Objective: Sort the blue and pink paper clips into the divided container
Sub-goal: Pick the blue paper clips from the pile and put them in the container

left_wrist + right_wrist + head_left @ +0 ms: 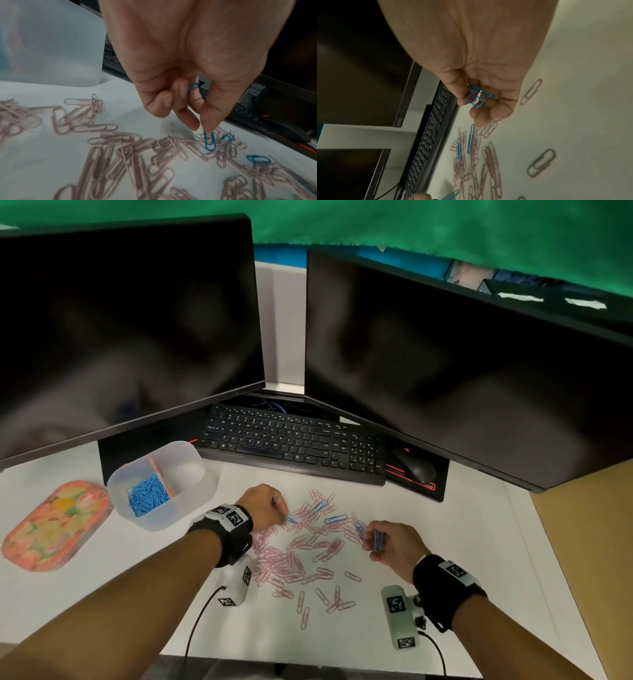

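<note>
**Inspector:** Report the hands.

**Operator:** My left hand is at about ten o'clock of the pink paper clips scattered on the counter. In the left wrist view, its thumb and forefinger pinch one blue paper clip upright by its top loop, lower end among the pink ones. A second blue clip seems tucked under the curled fingers. I judge that is stowage, so the pinch stays free.

**Inspector:** And the right?

**Operator:** My right hand, at the pile's three o'clock, has its fingers curled round a few blue clips, a batch gathered to save trips, I would say.

**Inspector:** The receptacle?

**Operator:** The divided container stands at ten o'clock, beyond my left wrist. One compartment holds a heap of blue clips; the other looks empty, though the wall partly hides it. A floral lid lies beside it.

**Inspector:** Assessment?

**Operator:** Blue is nearly cleared; a few loose blue clips remain among the pink. Pink is unstarted.
</note>
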The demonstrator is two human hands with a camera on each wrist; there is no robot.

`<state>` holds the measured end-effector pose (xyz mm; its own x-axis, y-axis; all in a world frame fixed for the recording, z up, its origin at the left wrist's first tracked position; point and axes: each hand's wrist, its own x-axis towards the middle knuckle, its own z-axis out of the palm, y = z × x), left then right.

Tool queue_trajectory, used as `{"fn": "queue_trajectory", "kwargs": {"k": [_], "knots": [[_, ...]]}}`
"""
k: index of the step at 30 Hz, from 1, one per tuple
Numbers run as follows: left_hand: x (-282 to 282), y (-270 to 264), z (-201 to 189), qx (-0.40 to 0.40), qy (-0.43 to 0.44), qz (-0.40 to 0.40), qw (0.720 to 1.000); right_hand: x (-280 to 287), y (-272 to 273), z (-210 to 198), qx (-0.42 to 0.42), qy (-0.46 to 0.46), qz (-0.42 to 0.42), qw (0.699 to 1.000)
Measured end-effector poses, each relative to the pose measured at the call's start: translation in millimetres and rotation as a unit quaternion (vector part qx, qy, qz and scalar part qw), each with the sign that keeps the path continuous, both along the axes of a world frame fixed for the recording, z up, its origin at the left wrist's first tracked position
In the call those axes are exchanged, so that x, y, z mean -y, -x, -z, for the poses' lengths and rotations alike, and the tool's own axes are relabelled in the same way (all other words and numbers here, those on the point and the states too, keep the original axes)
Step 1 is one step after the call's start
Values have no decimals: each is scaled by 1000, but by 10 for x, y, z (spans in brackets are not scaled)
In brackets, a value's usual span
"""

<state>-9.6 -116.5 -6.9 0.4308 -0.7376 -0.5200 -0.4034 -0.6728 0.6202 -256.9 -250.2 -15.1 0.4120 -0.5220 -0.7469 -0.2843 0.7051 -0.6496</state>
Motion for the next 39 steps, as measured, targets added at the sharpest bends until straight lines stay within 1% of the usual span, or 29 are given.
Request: {"fn": "queue_trajectory", "kwargs": {"k": [2, 4, 5, 6, 7, 9, 10, 12, 13, 16, 19, 22, 27, 29, 31, 33, 36, 38, 39], "knots": [[-13, 1, -30, -5, 1, -1, 1000, 6, 0, -3, -23, 3, 0, 1000], [-15, 1, -54, -14, 15, -12, 1000, 25, -10, -7, -54, 37, -22, 998], [-12, 4, -65, -22, 27, -23, 999, 28, -20, -22, -76, 75, -54, 993], [-5, 3, -72, -36, 41, -38, 998, 24, -30, -41, -109, 129, -104, 980], [4, 6, -81, -56, 58, -57, 995, 6, -36, -58, -151, 195, -161, 956], [17, 18, -112, -101, 88, -100, 986, -49, -42, -51, -223, 322, -247, 886], [22, 27, -130, -122, 100, -121, 980, -78, -41, -39, -238, 365, -274, 857], [30, 46, -159, -160, 116, -160, 967, -117, -41, 23, -253, 422, -312, 812], [36, 61, -177, -176, 126, -179, 960, -123, -45, 50, -261, 440, -321, 797], [72, 115, -196, -219, 152, -242, 933, -126, -76, 71, -265, 455, -326, 785], [104, 176, -188, -262, 162, -291, 906, -139, -88, 64, -272, 446, -328, 787], [108, 233, -165, -287, 159, -306, 894, -144, -69, 30, -265, 430, -322, 801], [119, 350, -92, -335, 157, -337, 866, -118, -24, -45, -232, 390, -306, 837], [121, 400, -85, -355, 149, -347, 855, -87, -10, -26, -213, 369, -294, 855], [130, 463, -72, -371, 133, -347, 851, -70, 2, -12, -191, 345, -282, 875], [142, 543, -53, -373, 110, -320, 864, -77, 10, -16, -169, 320, -280, 889], [171, 670, -28, -350, 73, -252, 899, -96, -9, -61, -131, 281, -270, 912], [206, 730, -17, -325, 53, -222, 918, -111, -23, -74, -98, 224, -239, 940], [222, 757, -20, -318, 48, -211, 923, -121, -32, -74, -74, 185, -210, 957]]}}
